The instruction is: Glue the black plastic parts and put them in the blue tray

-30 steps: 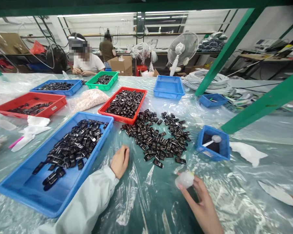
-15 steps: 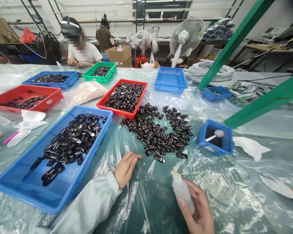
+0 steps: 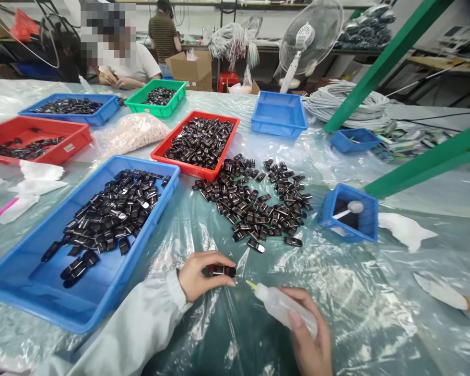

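Note:
My left hand (image 3: 198,277) pinches a small glossy black part (image 3: 219,270) just above the plastic-covered table. My right hand (image 3: 307,334) grips a small translucent squeeze bottle (image 3: 284,308), laid nearly flat, its yellow nozzle tip pointing left, a few centimetres short of the black part. A loose heap of the same black parts (image 3: 254,201) lies on the sheet just beyond both hands. A large blue tray (image 3: 31,292) to the left holds many more.
A red tray (image 3: 188,167) of parts sits behind the heap, a small blue bin (image 3: 366,222) with a white spoon-like tool at right. More red, blue and green trays, a bag of pale pieces, white wipes, a cable coil and green frame beams surround. Other people sit at the far side.
My left hand has picked up a black part and holds it in its fingertips. My right hand has tipped the bottle from upright to nearly flat, nozzle toward the part. The view has tilted down.

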A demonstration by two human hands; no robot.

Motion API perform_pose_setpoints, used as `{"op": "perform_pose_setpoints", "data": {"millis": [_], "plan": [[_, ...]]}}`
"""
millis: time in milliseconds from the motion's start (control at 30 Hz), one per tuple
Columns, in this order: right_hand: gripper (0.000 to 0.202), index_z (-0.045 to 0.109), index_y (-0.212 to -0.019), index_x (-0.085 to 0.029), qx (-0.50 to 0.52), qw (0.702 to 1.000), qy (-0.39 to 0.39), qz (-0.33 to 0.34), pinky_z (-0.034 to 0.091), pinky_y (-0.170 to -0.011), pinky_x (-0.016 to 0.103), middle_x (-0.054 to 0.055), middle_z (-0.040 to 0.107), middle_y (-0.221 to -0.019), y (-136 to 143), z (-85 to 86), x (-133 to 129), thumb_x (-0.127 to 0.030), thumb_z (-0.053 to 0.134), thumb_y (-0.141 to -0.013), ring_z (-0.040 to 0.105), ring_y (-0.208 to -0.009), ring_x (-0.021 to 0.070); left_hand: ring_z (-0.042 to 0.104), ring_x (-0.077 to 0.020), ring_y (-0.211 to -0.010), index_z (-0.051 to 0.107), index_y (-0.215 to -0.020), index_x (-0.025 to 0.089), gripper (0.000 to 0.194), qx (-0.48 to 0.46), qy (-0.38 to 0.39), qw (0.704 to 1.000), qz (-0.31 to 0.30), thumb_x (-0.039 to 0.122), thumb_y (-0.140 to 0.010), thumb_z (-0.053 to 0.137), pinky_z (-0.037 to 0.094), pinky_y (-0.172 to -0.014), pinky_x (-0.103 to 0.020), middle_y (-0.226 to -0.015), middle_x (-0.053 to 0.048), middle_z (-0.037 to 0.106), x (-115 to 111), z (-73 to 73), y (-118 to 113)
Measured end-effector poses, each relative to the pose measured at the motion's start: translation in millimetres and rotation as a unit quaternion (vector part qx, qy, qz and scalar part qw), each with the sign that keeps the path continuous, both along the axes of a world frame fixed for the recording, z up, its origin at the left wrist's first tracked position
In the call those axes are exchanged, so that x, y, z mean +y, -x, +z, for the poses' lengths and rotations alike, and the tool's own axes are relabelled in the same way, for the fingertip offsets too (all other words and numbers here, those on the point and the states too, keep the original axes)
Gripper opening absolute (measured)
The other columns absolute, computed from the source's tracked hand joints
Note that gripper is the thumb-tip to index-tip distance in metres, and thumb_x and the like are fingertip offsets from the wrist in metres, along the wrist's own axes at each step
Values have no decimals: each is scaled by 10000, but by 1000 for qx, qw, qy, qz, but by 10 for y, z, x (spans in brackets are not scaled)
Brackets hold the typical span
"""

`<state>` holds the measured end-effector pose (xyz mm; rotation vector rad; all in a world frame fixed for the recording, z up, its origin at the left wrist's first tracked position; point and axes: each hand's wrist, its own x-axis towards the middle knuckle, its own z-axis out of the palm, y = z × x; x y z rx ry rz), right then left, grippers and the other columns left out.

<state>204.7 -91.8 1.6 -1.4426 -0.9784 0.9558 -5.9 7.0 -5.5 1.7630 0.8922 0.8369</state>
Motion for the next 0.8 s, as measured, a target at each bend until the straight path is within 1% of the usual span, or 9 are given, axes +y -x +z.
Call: {"op": "perform_pose_setpoints", "data": {"millis": [133,233,400,567,800], "plan": [[240,650,-852,-249,-3,1000,-18,3,481,-537,161,3,643,-736,-97,-169,5,-481,601,-819,611,-616,145,654,-175,-763,706,-937,176,305,-18,-10,1000,2,447,-803,664,518,-686,-272,-867,-72,709,-26,34,0],[241,651,-852,-227,-6,1000,-16,3,496,-532,191,19,643,-737,-128,-225,14,-459,592,-829,620,-617,166,656,-180,-811,702,-955,177,274,-26,-22,999,4,409,-813,669,524,-738,-288,-895,-79,707,-42,58,0],[263,657,-835,-200,-18,1000,-11,18,502,-502,218,33,639,-716,-115,-186,29,-453,585,-832,623,-591,184,652,-181,-823,695,-969,172,238,-28,-33,999,-4,354,-817,678,530,-750,-302,-907,-88,702,-64,82,-5],[238,654,-848,-206,-34,999,-9,42,514,-530,231,38,667,-736,-107,-124,39,-432,581,-843,641,-617,197,647,-185,-827,690,-975,170,223,-30,-45,998,-16,335,-826,671,533,-766,-322,-911,-95,697,-84,96,-18],[203,640,-852,-234,-51,996,-10,75,496,-520,195,8,666,-726,-90,-64,62,-422,564,-859,640,-605,170,643,-183,-832,681,-991,165,215,-49,-79,995,-35,307,-829,674,530,-769,-311,-896,-91,693,-128,82,-53]]}}
